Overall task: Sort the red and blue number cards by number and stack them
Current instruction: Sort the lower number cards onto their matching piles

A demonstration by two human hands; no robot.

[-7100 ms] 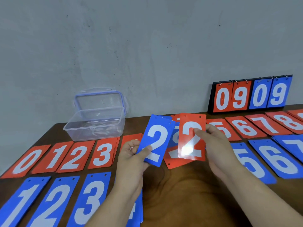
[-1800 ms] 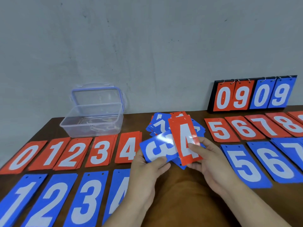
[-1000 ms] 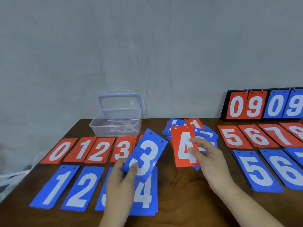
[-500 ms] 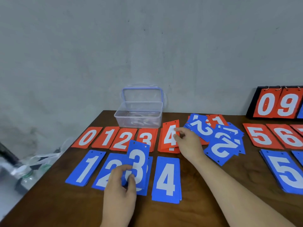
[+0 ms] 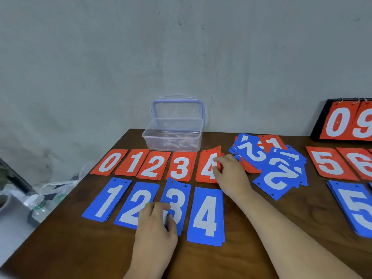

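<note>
Reaching in from the bottom edge, the left hand [image 5: 156, 224] pinches the blue 3 [image 5: 178, 200] near its lower left corner, thumb on the face and fingers curled at the edge. That card sits in the near row between the blue 2 [image 5: 138, 200] and the blue 4 [image 5: 206, 214]. Its far end reaches the near edge of the red 3 [image 5: 181, 166]; whether it lies flat I cannot tell. The blue 1 [image 5: 107, 200] ends this row at the left, and the blue 5 [image 5: 354, 208] lies well apart at the right edge.

The right hand [image 5: 231, 174], its forearm crossing the table [image 5: 271, 228] from the lower right, pinches the right edge of the red 4 [image 5: 208, 166] with curled fingertips. That card's right side is lifted a little. Left of it run the red 3, the red 2 [image 5: 154, 165], the red 1 [image 5: 134, 162] and the red 0 [image 5: 109, 162]. Just right of the hand lies a loose pile [image 5: 271, 164] of mixed red and blue cards, a blue 2 topmost. Further right lie the red 5 [image 5: 327, 163] and the red 6 [image 5: 358, 164].

Behind the red row stands a clear box [image 5: 173, 135], its lid up against the wall [image 5: 181, 57]. A scoreboard [image 5: 342, 121] showing red 0 and 9 stands at the right edge.
</note>
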